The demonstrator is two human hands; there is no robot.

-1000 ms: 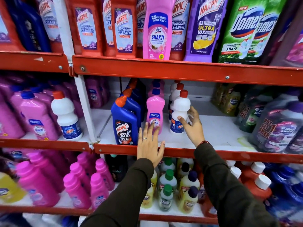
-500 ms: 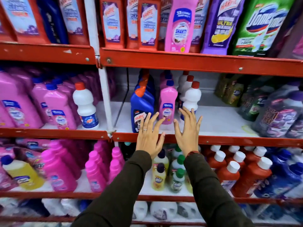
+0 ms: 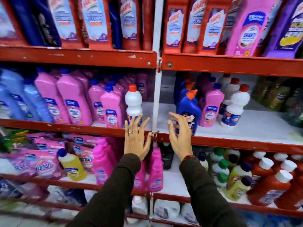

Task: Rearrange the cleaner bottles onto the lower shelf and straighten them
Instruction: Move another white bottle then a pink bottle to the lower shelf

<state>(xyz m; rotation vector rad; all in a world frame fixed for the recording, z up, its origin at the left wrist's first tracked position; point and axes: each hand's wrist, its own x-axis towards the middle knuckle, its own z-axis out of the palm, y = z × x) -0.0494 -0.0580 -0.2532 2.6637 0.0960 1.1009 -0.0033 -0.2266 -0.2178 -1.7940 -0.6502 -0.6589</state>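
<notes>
A white cleaner bottle with a red cap (image 3: 133,102) stands alone at the right end of the left bay's middle shelf (image 3: 73,127), beside rows of pink bottles (image 3: 111,110). My left hand (image 3: 136,138) is spread open just below and in front of it, fingertips near its label, holding nothing. My right hand (image 3: 179,136) is open too, in front of a blue bottle with an orange cap (image 3: 188,110) in the right bay. Next to that stand a pink bottle (image 3: 211,107) and white red-capped bottles (image 3: 234,108).
A white upright post (image 3: 157,95) divides the two bays. The top shelf holds tall red, pink and purple bottles (image 3: 246,25). Below are pink pouches (image 3: 44,164), a yellow bottle (image 3: 72,166), pink bottles (image 3: 103,163) and red bottles with white caps (image 3: 268,182). The white shelf surface (image 3: 255,128) lies right.
The view has swung left. Both hands moved left from the white and pink bottles in the right bay; my left hand now sits under the lone white bottle in the left bay.
</notes>
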